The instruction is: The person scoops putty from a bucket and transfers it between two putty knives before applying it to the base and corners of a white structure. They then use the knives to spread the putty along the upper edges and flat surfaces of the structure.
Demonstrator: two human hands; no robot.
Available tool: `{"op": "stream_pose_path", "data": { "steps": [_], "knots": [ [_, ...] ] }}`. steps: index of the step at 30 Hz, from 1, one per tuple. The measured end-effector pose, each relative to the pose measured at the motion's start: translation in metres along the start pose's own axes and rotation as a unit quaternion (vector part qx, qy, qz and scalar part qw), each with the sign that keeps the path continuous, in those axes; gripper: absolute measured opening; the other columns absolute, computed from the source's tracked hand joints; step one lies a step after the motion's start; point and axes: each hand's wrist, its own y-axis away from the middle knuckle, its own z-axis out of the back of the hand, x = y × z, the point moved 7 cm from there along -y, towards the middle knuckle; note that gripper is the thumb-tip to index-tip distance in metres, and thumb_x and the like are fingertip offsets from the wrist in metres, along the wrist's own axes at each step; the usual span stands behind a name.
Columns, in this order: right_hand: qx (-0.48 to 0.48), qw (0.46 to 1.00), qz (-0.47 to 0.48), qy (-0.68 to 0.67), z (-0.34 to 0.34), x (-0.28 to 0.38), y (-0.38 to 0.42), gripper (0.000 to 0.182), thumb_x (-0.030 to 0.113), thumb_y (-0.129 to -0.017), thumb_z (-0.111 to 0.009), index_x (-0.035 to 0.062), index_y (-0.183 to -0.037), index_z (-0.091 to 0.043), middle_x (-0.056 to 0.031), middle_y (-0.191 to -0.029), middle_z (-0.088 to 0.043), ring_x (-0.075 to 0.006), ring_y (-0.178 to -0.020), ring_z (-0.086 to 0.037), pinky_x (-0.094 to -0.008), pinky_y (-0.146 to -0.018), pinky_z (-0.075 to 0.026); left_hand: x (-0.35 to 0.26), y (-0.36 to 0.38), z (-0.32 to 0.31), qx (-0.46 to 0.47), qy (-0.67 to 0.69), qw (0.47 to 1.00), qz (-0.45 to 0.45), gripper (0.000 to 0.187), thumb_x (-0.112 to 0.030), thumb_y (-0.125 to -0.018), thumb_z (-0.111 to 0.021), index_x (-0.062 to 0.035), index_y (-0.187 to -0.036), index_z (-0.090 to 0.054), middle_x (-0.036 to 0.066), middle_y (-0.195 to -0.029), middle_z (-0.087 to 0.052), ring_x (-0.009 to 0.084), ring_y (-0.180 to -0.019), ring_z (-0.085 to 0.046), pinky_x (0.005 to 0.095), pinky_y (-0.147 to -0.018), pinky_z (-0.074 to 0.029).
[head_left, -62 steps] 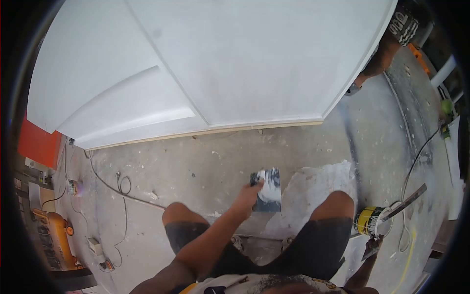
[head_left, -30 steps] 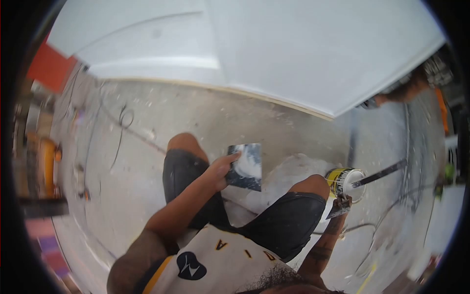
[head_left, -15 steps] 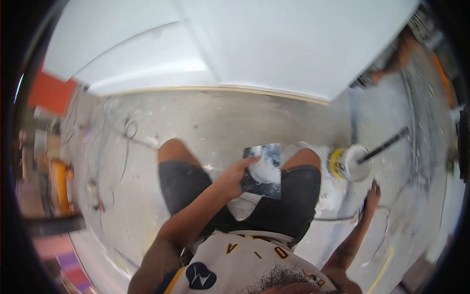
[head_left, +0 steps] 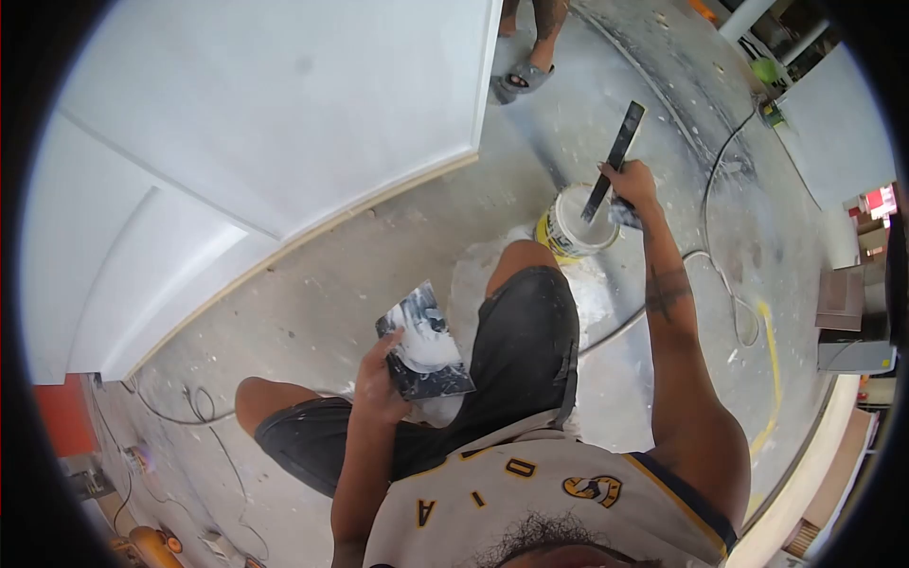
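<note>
My left hand [head_left: 381,383] grips a dark flat plate [head_left: 402,317] by its edge, thumb on top. A smeared mound of white paste [head_left: 426,348] lies on the plate, which is over my lap. To the right, my right hand [head_left: 632,186] is closed on a long black flat stick [head_left: 615,156], whose lower end is inside a white and yellow bucket [head_left: 546,234]. A dark scraper-like blade [head_left: 625,214] shows just below the same hand; how it is held is partly hidden.
A large white panel [head_left: 312,104] with a pale wooden bottom edge stands ahead on the left. Another person's sandaled foot [head_left: 526,76] is beyond its right edge. A cable [head_left: 708,204] winds over the spattered floor on the right. Cardboard boxes [head_left: 840,299] are at the far right.
My view has turned to the right. My right hand has come up from the floor beside the bucket to the black stick. My left hand still holds the plate with paste.
</note>
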Motion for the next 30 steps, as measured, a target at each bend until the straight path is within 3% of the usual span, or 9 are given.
{"op": "stream_pose_path", "data": {
  "steps": [4,6,11,19,22,24,26,29,30],
  "knots": [
    [-0.188,0.982,0.008,-0.003,0.004,-0.002,0.057,0.055,0.051,-0.084,-0.068,-0.0037,-0.076,-0.071,-0.0286,-0.074,-0.067,-0.0446,-0.074,-0.068,-0.0512,-0.069,-0.054,-0.015,-0.017,-0.011,0.03,-0.038,0.999,-0.011,0.033,-0.021,-0.098,-0.056,0.001,-0.122,-0.06,0.015,-0.114,-0.07,0.0284,-0.104,-0.069,0.0423,-0.093,-0.055],
    [-0.276,0.956,-0.082,-0.054,-0.004,-0.009,0.091,0.055,0.049,-0.087,-0.066,-0.0045,-0.074,-0.071,-0.0284,-0.072,-0.067,-0.0443,-0.071,-0.069,-0.0512,-0.07,-0.054,-0.005,-0.036,-0.014,0.034,-0.046,0.998,-0.01,0.033,-0.021,-0.098,-0.057,0.001,-0.122,-0.06,0.015,-0.114,-0.07,0.0281,-0.103,-0.069,0.0418,-0.093,-0.055],
    [-0.226,0.972,-0.052,-0.022,-0.015,0.008,0.08,0.057,0.047,-0.09,-0.064,-0.0046,-0.065,-0.069,-0.0286,-0.066,-0.064,-0.0465,-0.066,-0.067,-0.0515,-0.069,-0.055,0.015,-0.11,-0.031,0.061,-0.079,0.993,0.057,0.033,-0.022,-0.098,-0.06,0.0004,-0.122,-0.059,0.015,-0.115,-0.069,0.0275,-0.1,-0.07,0.0398,-0.09,-0.057],
    [-0.302,0.952,0.031,-0.046,0.113,0.022,0.126,0.059,0.042,-0.093,-0.065,-0.0051,-0.058,-0.062,-0.0253,-0.052,-0.056,-0.0429,-0.049,-0.06,-0.0472,-0.05,-0.047,0.048,-0.226,-0.103,0.053,-0.175,0.982,0.044,0.035,-0.028,-0.1,-0.057,-0.0025,-0.124,-0.058,0.012,-0.117,-0.069,0.0276,-0.102,-0.07,0.0408,-0.089,-0.057],
    [-0.364,0.926,0.088,-0.054,0.163,0.042,0.147,0.058,0.039,-0.095,-0.065,-0.0067,-0.059,-0.06,-0.0236,-0.049,-0.051,-0.034,-0.04,-0.053,-0.045,-0.047,-0.042,0.071,-0.266,-0.132,0.039,-0.266,0.963,0.003,0.038,-0.032,-0.102,-0.055,-0.0017,-0.125,-0.058,0.014,-0.118,-0.069,0.029,-0.104,-0.068,0.0418,-0.088,-0.054],
    [-0.364,0.927,0.075,-0.059,0.192,0.05,0.159,0.056,0.037,-0.095,-0.068,-0.0075,-0.061,-0.059,-0.0171,-0.047,-0.049,-0.0167,-0.042,-0.045,-0.038,-0.047,-0.04,0.096,-0.292,-0.143,0.026,-0.33,0.943,-0.017,0.041,-0.035,-0.102,-0.054,-0.0006,-0.125,-0.058,0.016,-0.118,-0.069,0.0303,-0.106,-0.067,0.0423,-0.088,-0.052],
    [-0.378,0.919,0.08,-0.074,0.216,0.059,0.17,0.055,0.035,-0.095,-0.069,-0.0076,-0.062,-0.059,-0.0134,-0.047,-0.047,-0.0126,-0.047,-0.041,-0.0356,-0.047,-0.038,0.12,-0.324,-0.142,0.005,-0.504,0.862,-0.06,0.048,-0.039,-0.103,-0.051,0.0037,-0.125,-0.058,0.021,-0.119,-0.067,0.034,-0.108,-0.065,0.0436,-0.089,-0.048],
    [-0.411,0.899,0.098,-0.116,0.241,0.075,0.186,0.054,0.034,-0.096,-0.069,-0.0076,-0.063,-0.058,-0.008,-0.049,-0.044,-0.0078,-0.053,-0.037,-0.0325,-0.047,-0.035,0.14,-0.321,-0.157,-0.002,-0.572,0.817,-0.075,0.051,-0.044,-0.103,-0.05,0.0011,-0.125,-0.06,0.014,-0.111,-0.067,0.026,-0.101,-0.065,0.0425,-0.084,-0.053],
    [-0.427,0.886,0.115,-0.137,0.247,0.081,0.191,0.054,0.034,-0.096,-0.069,-0.0075,-0.063,-0.057,-0.0064,-0.05,-0.044,-0.007,-0.054,-0.037,-0.0318,-0.047,-0.034,0.16,-0.346,-0.147,0.004,-0.516,0.854,-0.068,0.053,-0.046,-0.104,-0.048,0.0009,-0.126,-0.059,0.014,-0.109,-0.067,0.0239,-0.094,-0.063,0.0417,-0.081,-0.052]
  ]
}}
